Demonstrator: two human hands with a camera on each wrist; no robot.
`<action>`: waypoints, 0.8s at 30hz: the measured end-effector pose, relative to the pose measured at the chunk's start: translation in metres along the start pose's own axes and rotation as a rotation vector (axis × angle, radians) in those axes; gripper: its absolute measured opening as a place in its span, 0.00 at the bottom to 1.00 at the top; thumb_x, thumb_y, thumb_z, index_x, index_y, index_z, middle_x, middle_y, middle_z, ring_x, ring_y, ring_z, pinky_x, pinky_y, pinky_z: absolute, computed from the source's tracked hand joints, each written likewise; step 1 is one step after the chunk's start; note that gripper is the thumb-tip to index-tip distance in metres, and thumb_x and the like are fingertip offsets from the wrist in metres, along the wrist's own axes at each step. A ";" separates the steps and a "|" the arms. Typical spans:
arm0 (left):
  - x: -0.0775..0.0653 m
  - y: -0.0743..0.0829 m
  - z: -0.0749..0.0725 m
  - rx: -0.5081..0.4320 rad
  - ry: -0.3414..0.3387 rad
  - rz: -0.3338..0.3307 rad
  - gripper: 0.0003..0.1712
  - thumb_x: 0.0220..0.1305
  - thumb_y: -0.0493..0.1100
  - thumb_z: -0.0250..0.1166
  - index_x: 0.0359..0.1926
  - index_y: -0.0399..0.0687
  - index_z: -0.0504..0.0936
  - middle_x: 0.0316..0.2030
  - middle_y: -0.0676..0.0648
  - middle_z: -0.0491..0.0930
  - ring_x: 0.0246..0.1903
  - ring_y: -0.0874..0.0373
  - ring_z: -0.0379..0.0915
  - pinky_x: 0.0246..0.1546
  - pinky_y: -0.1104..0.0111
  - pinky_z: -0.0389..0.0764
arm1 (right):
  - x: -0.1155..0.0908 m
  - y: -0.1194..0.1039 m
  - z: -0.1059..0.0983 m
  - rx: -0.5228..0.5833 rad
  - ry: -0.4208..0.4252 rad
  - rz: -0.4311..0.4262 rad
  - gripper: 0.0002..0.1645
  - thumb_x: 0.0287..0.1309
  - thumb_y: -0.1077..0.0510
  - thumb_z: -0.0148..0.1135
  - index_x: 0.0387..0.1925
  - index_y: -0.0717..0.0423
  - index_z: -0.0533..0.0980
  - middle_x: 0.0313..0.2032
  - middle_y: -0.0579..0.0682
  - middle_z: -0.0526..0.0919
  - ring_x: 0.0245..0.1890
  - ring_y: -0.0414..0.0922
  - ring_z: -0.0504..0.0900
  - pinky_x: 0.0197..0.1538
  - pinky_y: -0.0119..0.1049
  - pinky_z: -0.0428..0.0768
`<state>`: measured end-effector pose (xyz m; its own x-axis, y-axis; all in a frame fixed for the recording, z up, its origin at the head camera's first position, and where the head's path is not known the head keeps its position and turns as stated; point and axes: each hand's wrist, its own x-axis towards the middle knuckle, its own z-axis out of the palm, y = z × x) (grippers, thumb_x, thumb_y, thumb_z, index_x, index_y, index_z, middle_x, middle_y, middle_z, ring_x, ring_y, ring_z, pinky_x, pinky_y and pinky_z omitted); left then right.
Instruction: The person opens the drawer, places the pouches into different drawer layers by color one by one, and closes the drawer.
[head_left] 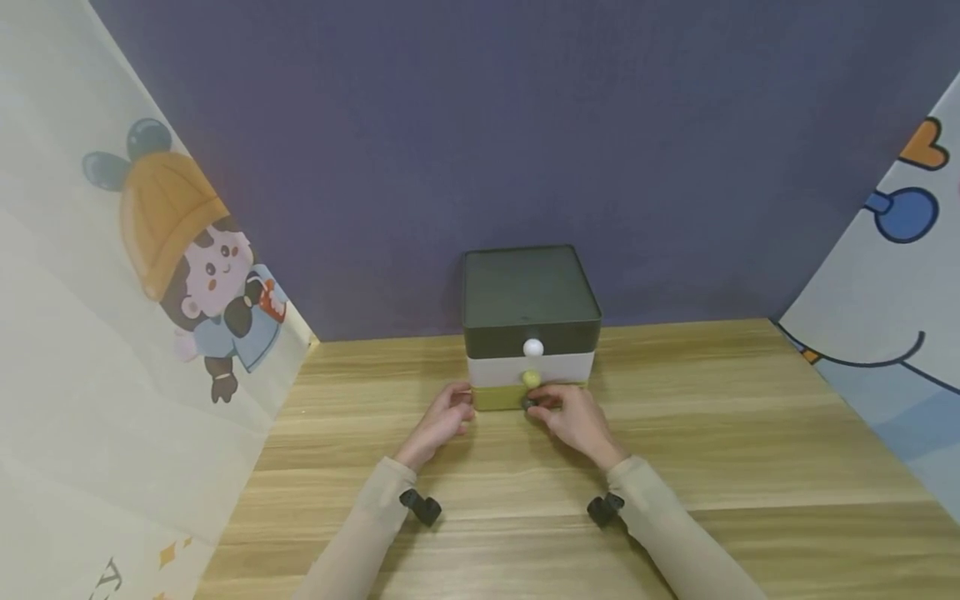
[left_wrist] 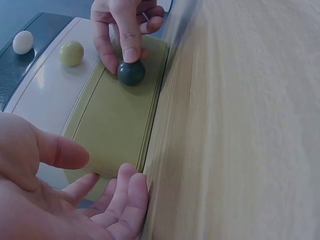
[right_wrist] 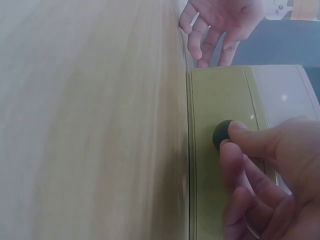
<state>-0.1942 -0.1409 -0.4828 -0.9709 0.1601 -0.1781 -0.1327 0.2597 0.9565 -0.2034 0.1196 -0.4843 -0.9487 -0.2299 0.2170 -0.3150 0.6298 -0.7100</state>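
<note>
A small three-tier drawer box [head_left: 531, 287] stands on the table, dark green on top, white in the middle, yellow-green below. My right hand [head_left: 573, 419] pinches the round dark green knob [left_wrist: 131, 74] of the bottom yellow-green drawer [left_wrist: 112, 122] between thumb and fingers. At the left end of that drawer is my left hand [head_left: 444, 423], its fingers loosely extended around the corner, fingertips right at the side. Above the held knob sit a yellow-green knob [left_wrist: 72, 53] on the white drawer [head_left: 495, 370] and a white knob [head_left: 533, 347] on the dark green one.
A wood-grain table [head_left: 720, 433] carries the box, which stands close to the dark blue back wall [head_left: 525, 125]. Light panels with cartoon pictures [head_left: 213, 267] border the left and right sides. Each sleeve bears a small black wrist camera [head_left: 422, 507].
</note>
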 end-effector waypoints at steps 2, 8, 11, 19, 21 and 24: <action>-0.001 0.000 0.000 -0.005 0.009 0.002 0.36 0.68 0.35 0.55 0.76 0.32 0.63 0.70 0.29 0.70 0.61 0.37 0.77 0.54 0.51 0.85 | 0.001 0.000 0.000 0.002 0.001 -0.003 0.12 0.59 0.55 0.79 0.46 0.49 0.90 0.43 0.49 0.94 0.35 0.42 0.90 0.37 0.37 0.86; -0.002 0.002 -0.001 0.000 0.032 0.008 0.33 0.69 0.34 0.52 0.74 0.32 0.66 0.66 0.30 0.73 0.56 0.39 0.81 0.51 0.53 0.86 | 0.003 0.000 0.000 0.013 -0.001 0.004 0.13 0.59 0.55 0.80 0.46 0.49 0.90 0.38 0.47 0.93 0.35 0.42 0.90 0.38 0.38 0.87; -0.002 0.002 -0.002 0.003 0.031 0.005 0.31 0.71 0.35 0.52 0.74 0.33 0.67 0.66 0.30 0.73 0.56 0.40 0.81 0.52 0.54 0.86 | 0.003 0.000 0.001 0.019 -0.002 0.003 0.13 0.59 0.55 0.80 0.46 0.50 0.90 0.38 0.48 0.94 0.32 0.40 0.89 0.35 0.35 0.85; -0.005 0.001 -0.007 -0.005 -0.023 -0.009 0.30 0.80 0.41 0.54 0.77 0.35 0.66 0.71 0.31 0.73 0.62 0.38 0.80 0.59 0.51 0.86 | -0.005 0.006 -0.003 0.170 -0.010 0.012 0.10 0.64 0.58 0.75 0.46 0.55 0.89 0.41 0.53 0.94 0.28 0.43 0.89 0.28 0.31 0.86; -0.007 0.001 -0.009 -0.006 -0.036 -0.010 0.30 0.82 0.44 0.54 0.77 0.34 0.67 0.71 0.30 0.74 0.63 0.36 0.79 0.61 0.49 0.85 | -0.009 0.008 -0.007 0.233 -0.015 0.035 0.10 0.66 0.59 0.73 0.47 0.57 0.89 0.41 0.55 0.93 0.24 0.46 0.88 0.24 0.33 0.86; -0.012 0.003 -0.013 0.000 -0.042 -0.006 0.30 0.82 0.47 0.55 0.76 0.34 0.67 0.70 0.29 0.75 0.65 0.33 0.77 0.62 0.49 0.85 | -0.016 0.012 -0.016 0.274 0.005 0.054 0.10 0.68 0.59 0.71 0.47 0.60 0.88 0.38 0.57 0.92 0.20 0.47 0.85 0.23 0.34 0.84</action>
